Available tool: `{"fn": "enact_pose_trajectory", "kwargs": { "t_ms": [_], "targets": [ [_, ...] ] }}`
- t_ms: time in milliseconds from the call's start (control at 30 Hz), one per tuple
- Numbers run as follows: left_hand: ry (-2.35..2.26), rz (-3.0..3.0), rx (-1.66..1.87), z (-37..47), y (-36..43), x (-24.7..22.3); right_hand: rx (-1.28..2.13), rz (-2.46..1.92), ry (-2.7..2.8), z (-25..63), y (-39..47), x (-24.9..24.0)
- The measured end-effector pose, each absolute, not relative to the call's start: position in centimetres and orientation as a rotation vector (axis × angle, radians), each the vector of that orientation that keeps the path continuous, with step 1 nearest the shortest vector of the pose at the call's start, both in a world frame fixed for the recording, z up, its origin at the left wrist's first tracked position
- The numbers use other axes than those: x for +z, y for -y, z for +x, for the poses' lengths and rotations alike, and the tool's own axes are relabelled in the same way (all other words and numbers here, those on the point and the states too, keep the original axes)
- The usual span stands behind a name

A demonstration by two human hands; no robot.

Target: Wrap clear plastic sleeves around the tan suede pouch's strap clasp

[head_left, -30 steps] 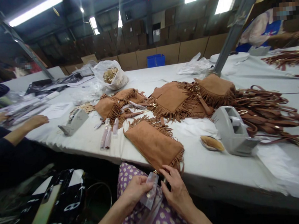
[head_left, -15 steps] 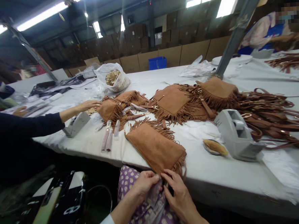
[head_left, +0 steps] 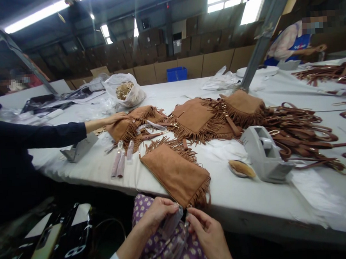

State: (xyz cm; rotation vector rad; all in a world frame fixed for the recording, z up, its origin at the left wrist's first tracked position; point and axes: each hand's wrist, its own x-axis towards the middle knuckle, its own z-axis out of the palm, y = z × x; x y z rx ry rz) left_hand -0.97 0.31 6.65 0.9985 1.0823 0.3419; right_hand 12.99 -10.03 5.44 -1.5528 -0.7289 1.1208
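A tan suede fringed bag (head_left: 175, 172) lies flat at the near edge of the white table (head_left: 248, 203), its corner hanging over my lap. My left hand (head_left: 157, 213) pinches a small clear plastic sleeve (head_left: 172, 222) just below that corner. My right hand (head_left: 207, 235) is beside it, fingers curled on the same sleeve and close to the bag's metal ring. Both hands sit over my purple dotted lap.
A grey tape dispenser (head_left: 265, 155) and a small brown brush (head_left: 241, 168) stand right of the bag. More fringed bags (head_left: 198, 118) and leather straps (head_left: 302, 133) pile behind. A dark-sleeved co-worker's hand (head_left: 113, 118) rests on another bag at left, near a second dispenser (head_left: 79, 148).
The co-worker's arm has reached rightward onto the bag pile. My hands stayed at the bag's corner, shifting their hold on the plastic sleeve.
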Motion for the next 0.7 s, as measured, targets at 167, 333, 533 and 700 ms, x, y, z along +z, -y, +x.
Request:
{"fn": "enact_pose_trajectory", "kwargs": {
  "t_ms": [167,333,533,700],
  "targets": [
    [-1.197,1.106,0.508,-0.8,-0.4,5.7,1.405,-1.405,0.343,11.0,9.3,5.4],
    [-1.139,1.236,0.537,-0.5,-0.6,5.4,1.500,-1.300,0.124,10.6,9.3,5.3],
    [-1.102,1.147,0.511,-0.6,-0.6,5.3,1.634,-1.089,-0.096,10.5,8.3,5.9],
    [-1.107,1.295,0.580,-0.9,-0.7,5.1,1.678,-1.045,-0.267,9.9,7.1,5.8]
  ]
}}
